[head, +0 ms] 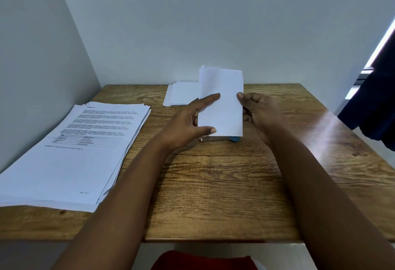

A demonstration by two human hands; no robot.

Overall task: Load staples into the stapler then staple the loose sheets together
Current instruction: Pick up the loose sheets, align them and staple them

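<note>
A small bundle of blank white sheets (pixel 222 103) stands tilted upright above the middle of the wooden table (pixel 213 184). My right hand (pixel 256 109) pinches its right edge between thumb and fingers. My left hand (pixel 192 118) rests against its left side, with the index finger laid across the front and the thumb at the lower left corner. Under the bundle's bottom edge lies the stapler (pixel 220 138), of which only a metal strip and a blue end show. The rest of the stapler is hidden by the sheets.
A thick pile of printed pages (pixel 70 152) covers the table's left side. Another small stack of white sheets (pixel 181 93) lies at the back by the wall. A dark blue cloth (pixel 372 103) hangs at the right edge.
</note>
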